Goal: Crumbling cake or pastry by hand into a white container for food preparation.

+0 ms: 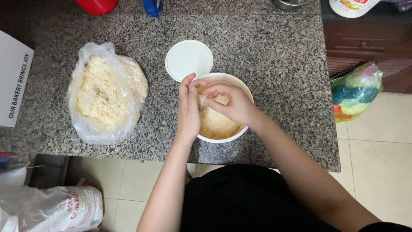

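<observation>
arms: both were bare from wrist to above the elbow, no sleeves in view
left hand (189, 112): bare, no glove, no ring or watch visible
right hand (231, 103): bare, no glove, no ring or bracelet visible
nails: short, unpainted as far as could be told
clothing: plain black garment over lap and torso, no print or seams showing
right edge: black fabric at the upper arm

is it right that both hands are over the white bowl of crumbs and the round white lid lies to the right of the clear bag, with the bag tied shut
Not quite: the head view shows the clear bag lying open, its crumbs exposed. The rest holds: the left hand and right hand are over the white bowl, and the round white lid lies right of the bag.
</observation>
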